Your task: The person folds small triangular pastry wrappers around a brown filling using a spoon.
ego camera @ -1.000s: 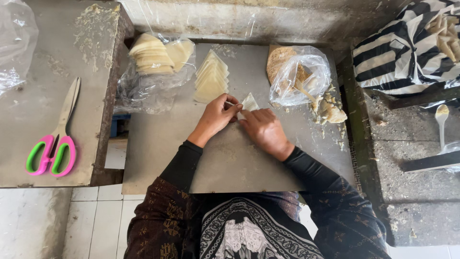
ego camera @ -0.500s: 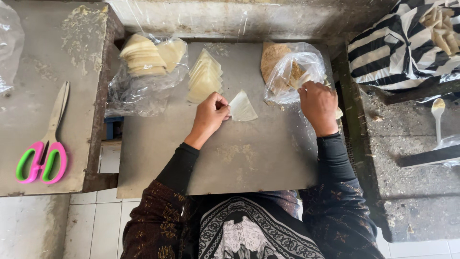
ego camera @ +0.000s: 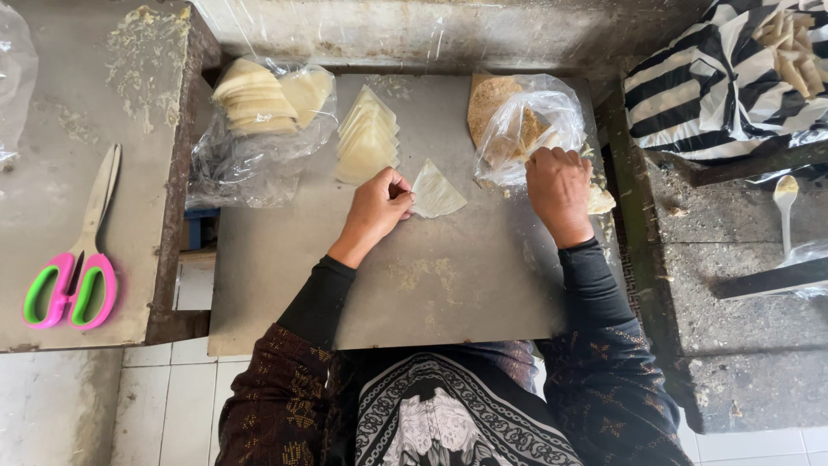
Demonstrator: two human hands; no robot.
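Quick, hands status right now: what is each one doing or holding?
Left hand: fingers pinched on the edge of the triangular wrapper, pressing it to the board.
Right hand: curled at the clear plastic bag; what it grips cannot be told.

Mid-frame on the desk (ego camera: pixel 285 285): a folded wrapper (ego camera: pixel 438 192), pinned at its left corner by the left hand (ego camera: pixel 377 205), with a wrapper stack (ego camera: pixel 367 138) just above-left. Further left, at the desk's upper-left edge, a bag of wrappers (ego camera: pixel 259 112); upper right, the right hand (ego camera: pixel 559 185) at the mouth of a filling bag (ego camera: pixel 517 121). Far left on a side shelf (ego camera: pixel 52 129), scissors (ego camera: pixel 78 259); at right frame edge, a spoon (ego camera: pixel 785 203).
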